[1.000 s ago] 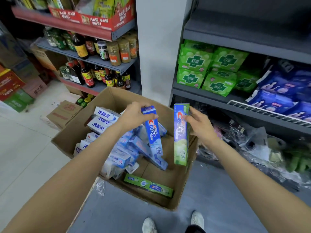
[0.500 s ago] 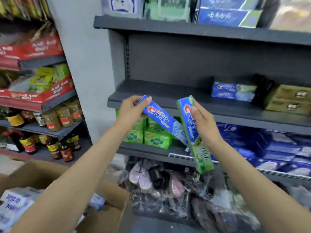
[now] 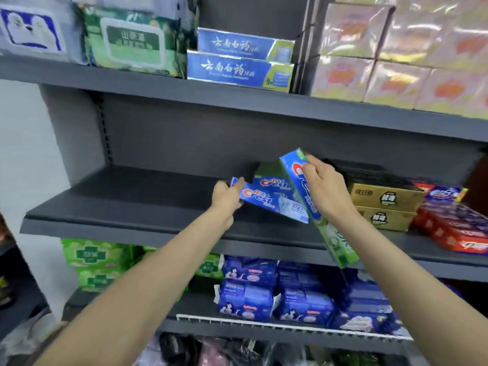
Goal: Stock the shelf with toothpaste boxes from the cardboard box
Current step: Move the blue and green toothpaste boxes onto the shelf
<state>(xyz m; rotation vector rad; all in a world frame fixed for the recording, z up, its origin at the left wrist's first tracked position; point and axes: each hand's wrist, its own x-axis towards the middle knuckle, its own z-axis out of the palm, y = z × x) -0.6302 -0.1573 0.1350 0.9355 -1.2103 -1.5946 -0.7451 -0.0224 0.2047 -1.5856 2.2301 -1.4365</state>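
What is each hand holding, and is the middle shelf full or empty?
Left hand: holding a blue toothpaste box, lying flat over the shelf.
Right hand: holding a blue-green toothpaste box, tilted, lower end past the shelf edge.
Middle shelf: bare on the left, stocked on the right.

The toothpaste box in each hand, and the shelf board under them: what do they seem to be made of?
Blue toothpaste box in the left hand and blue-green toothpaste box in the right hand: probably glossy printed cardboard, with sharp straight edges. Shelf board: likely metal, matte dark grey paint, thin flat front lip.
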